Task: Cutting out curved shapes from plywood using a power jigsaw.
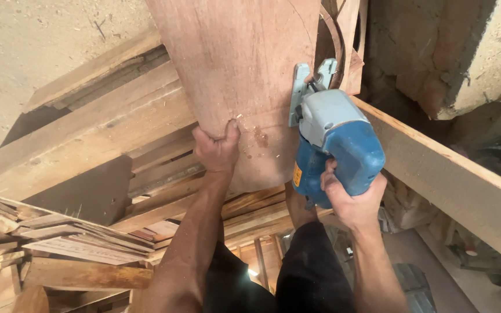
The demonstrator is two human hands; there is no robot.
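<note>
Reddish plywood panel (244, 64), curved edge, sawdust-flecked; left hand (217, 149) fingers clamp its rim, right hand (352, 200) fingers wrap blue jigsaw (334, 145).

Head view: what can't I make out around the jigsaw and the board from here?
- Saw blade: hidden under the blue jigsaw body and its base plate.
- Far end of the reddish board: cut off by the top edge.
- Right hand fingers: wrapped under the handle, trigger unseen.
- Left hand fingertips: curled under the board's edge.
- Dark corner at right: too dim to identify objects.
</note>
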